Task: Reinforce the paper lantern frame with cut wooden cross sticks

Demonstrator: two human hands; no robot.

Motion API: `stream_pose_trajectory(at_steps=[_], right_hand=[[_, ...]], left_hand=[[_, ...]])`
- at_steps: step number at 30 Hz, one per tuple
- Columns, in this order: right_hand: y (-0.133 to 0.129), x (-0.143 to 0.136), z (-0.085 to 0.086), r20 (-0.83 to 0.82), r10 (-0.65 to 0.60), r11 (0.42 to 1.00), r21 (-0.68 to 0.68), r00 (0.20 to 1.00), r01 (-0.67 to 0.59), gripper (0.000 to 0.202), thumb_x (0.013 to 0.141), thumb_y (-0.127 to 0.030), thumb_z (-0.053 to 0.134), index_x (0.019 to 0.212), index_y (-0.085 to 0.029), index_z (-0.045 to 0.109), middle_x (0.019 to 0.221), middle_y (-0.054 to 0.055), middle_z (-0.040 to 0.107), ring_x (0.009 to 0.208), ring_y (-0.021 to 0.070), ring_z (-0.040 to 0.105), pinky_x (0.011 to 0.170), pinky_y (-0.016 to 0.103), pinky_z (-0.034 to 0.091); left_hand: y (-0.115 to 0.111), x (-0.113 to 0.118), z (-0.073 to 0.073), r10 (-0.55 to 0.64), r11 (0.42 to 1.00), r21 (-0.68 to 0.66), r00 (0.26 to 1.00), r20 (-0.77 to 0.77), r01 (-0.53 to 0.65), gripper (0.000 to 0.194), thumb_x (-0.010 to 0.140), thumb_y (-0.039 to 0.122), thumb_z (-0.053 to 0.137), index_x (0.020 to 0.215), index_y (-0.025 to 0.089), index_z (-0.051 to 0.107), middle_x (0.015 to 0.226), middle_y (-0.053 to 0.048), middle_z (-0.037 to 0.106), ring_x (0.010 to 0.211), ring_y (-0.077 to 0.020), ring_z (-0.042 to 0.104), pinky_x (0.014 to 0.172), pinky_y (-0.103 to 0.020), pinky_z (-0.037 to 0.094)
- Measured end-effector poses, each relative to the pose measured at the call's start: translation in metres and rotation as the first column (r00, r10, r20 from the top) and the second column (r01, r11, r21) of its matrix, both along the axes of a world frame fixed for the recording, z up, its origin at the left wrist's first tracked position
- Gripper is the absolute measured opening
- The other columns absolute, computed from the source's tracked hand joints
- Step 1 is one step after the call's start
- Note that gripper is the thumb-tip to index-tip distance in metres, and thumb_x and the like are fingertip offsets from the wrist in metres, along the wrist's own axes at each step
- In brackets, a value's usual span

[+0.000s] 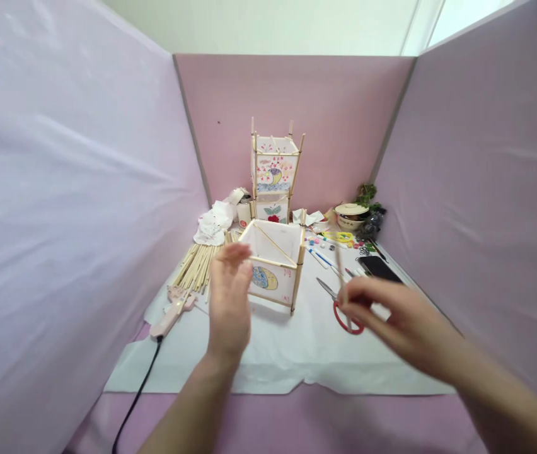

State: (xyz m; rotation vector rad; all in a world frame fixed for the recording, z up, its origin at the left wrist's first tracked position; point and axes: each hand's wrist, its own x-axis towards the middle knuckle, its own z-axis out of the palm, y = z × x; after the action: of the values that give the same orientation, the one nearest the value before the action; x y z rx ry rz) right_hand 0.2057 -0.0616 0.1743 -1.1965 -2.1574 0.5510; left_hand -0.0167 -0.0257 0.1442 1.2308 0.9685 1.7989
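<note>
A pink table (297,422) stands walled in on three sides by pink and lilac partitions (306,120), with a pale wall and a bright window strip above them. Most of the tabletop is covered by a white sheet (287,353). On the sheet, near the middle, sits an open-topped lantern frame (275,265) of thin sticks and paper, a blue and yellow drawing on its near face; nothing shows inside it. Behind it, against the back partition, two finished lanterns (274,176) are stacked, painted with flowers. To the left lie a bundle of sticks (197,265), crumpled white cloth (214,224) and a glue gun (174,312) whose black cord (136,397) runs off the near edge. To the right are scissors (339,306) with red handles, pens (320,257), small coloured bits, a black phone (378,268), and a bowl (350,217) at the back beside a green plant (367,194); what the bowl holds cannot be made out. The left hand (228,302) is blurred, fingers loosely spread, at the frame's near left corner; whether it touches cannot be told. The right hand (391,318) pinches a single stick (343,277) upright between thumb and fingertips, just above the scissors and right of the frame.
</note>
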Motion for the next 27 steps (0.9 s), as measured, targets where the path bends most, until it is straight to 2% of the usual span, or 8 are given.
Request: stream_pose_trajectory(at_steps=[1, 3, 5, 8, 12, 16, 23, 27], right_hand=[[0.010, 0.004, 0.016, -0.032, -0.053, 0.992, 0.111, 0.998, 0.056, 0.014, 0.091, -0.033, 0.051, 0.086, -0.023, 0.059, 0.079, 0.002, 0.063, 0.069, 0.0148, 0.055, 0.063, 0.025, 0.042], [0.032, 0.006, 0.044, -0.100, -0.121, 0.952, 0.271, 0.988, 0.145, 0.014, 0.090, -0.035, 0.054, 0.089, -0.023, 0.060, 0.082, 0.002, 0.064, 0.071, 0.0157, 0.056, 0.064, 0.027, 0.042], [0.056, -0.001, 0.063, -0.137, -0.111, 0.927, 0.342, 0.984, 0.152, 0.015, 0.090, -0.035, 0.053, 0.090, -0.023, 0.061, 0.084, 0.003, 0.064, 0.072, 0.0159, 0.057, 0.066, 0.027, 0.043], [0.096, -0.022, 0.076, -0.103, -0.020, 0.927, 0.372, 0.995, 0.057, 0.017, 0.090, -0.034, 0.051, 0.090, -0.021, 0.061, 0.083, 0.002, 0.064, 0.071, 0.0147, 0.055, 0.067, 0.027, 0.042], [0.143, -0.048, 0.071, -0.011, 0.084, 0.940, 0.334, 0.996, -0.076, 0.018, 0.088, -0.029, 0.050, 0.091, -0.018, 0.063, 0.080, 0.001, 0.064, 0.066, 0.0112, 0.051, 0.065, 0.024, 0.039], [0.174, -0.066, 0.063, 0.124, 0.138, 0.950, 0.262, 0.983, -0.167, 0.016, 0.086, -0.023, 0.049, 0.085, -0.017, 0.063, 0.075, -0.001, 0.062, 0.064, 0.0095, 0.048, 0.064, 0.022, 0.035], [0.194, -0.080, 0.060, 0.417, 0.247, 0.954, 0.055, 0.875, -0.296, 0.016, 0.083, -0.016, 0.047, 0.084, -0.016, 0.063, 0.077, 0.000, 0.066, 0.066, 0.0105, 0.052, 0.062, 0.021, 0.033], [0.200, -0.079, 0.053, 0.546, 0.261, 0.949, 0.005, 0.796, -0.315, 0.017, 0.081, -0.014, 0.047, 0.083, -0.018, 0.063, 0.079, 0.001, 0.066, 0.066, 0.0116, 0.051, 0.060, 0.023, 0.031]], left_hand=[[0.013, -0.009, -0.001, 0.159, 0.987, 0.037, 0.986, -0.056, -0.157, 0.037, 0.085, 0.036, 0.055, 0.118, 0.027, 0.044, 0.129, -0.006, 0.048, 0.121, -0.0191, 0.045, 0.097, -0.030, 0.039], [0.041, -0.025, -0.008, 0.304, 0.952, 0.004, 0.944, -0.128, -0.306, 0.042, 0.082, 0.036, 0.060, 0.120, 0.026, 0.042, 0.130, -0.007, 0.046, 0.122, -0.0200, 0.044, 0.099, -0.032, 0.037], [0.067, -0.035, -0.019, 0.325, 0.934, -0.076, 0.920, -0.217, -0.348, 0.048, 0.080, 0.039, 0.062, 0.122, 0.025, 0.041, 0.132, -0.008, 0.044, 0.122, -0.0214, 0.043, 0.100, -0.034, 0.036], [0.094, -0.040, -0.034, 0.299, 0.921, -0.171, 0.916, -0.269, -0.351, 0.053, 0.079, 0.041, 0.063, 0.124, 0.023, 0.040, 0.130, -0.010, 0.046, 0.121, -0.0223, 0.045, 0.099, -0.036, 0.037], [0.108, -0.043, -0.045, 0.217, 0.938, -0.195, 0.926, -0.309, -0.285, 0.044, 0.081, 0.040, 0.058, 0.119, 0.020, 0.050, 0.115, -0.008, 0.057, 0.109, -0.0214, 0.054, 0.090, -0.033, 0.043], [0.110, -0.047, -0.048, 0.145, 0.948, -0.226, 0.936, -0.320, -0.224, 0.040, 0.081, 0.037, 0.050, 0.115, 0.018, 0.060, 0.098, -0.006, 0.065, 0.091, -0.0212, 0.060, 0.078, -0.031, 0.046], [0.110, -0.056, -0.044, 0.079, 0.958, -0.237, 0.946, -0.315, -0.159, 0.037, 0.080, 0.038, 0.051, 0.108, 0.019, 0.066, 0.098, -0.005, 0.067, 0.088, -0.0208, 0.060, 0.078, -0.031, 0.045], [0.107, -0.060, -0.040, 0.019, 0.960, -0.260, 0.945, -0.327, -0.109, 0.035, 0.081, 0.037, 0.052, 0.107, 0.020, 0.066, 0.104, -0.004, 0.067, 0.091, -0.0208, 0.060, 0.076, -0.029, 0.044]])
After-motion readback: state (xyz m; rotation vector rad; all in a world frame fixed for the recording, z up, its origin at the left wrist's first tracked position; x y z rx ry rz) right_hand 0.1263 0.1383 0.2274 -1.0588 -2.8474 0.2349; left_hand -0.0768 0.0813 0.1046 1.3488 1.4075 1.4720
